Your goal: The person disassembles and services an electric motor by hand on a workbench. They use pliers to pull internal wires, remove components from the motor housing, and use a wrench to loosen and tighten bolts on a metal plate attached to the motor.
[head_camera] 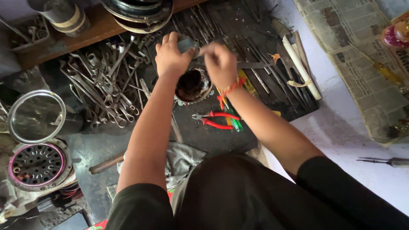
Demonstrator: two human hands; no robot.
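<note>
The head view looks down at a dark, dirty floor mat (213,138) packed with tools. A wooden board (96,32) runs along the top. A heap of spanners (104,85) lies on the left, and rows of long files and rods (264,72) lie on the right. Old newspaper (362,55) covers the pale floor at the far right. A grey rag (181,159) lies near the person's knees.

There is little free room. The only bare spot is the dark patch just below the red pliers (213,120). A round metal fan part (37,164) and a shiny ring (36,116) sit at the left edge.

The left hand (170,55) and the right hand (219,64) are up close together. Both pinch a small dark grey piece (187,42) between them, fingers curled narrow. It is blurry, so I cannot tell what it is. Right under the hands sits a round greasy cup-shaped part (192,85), not touching them.
</note>
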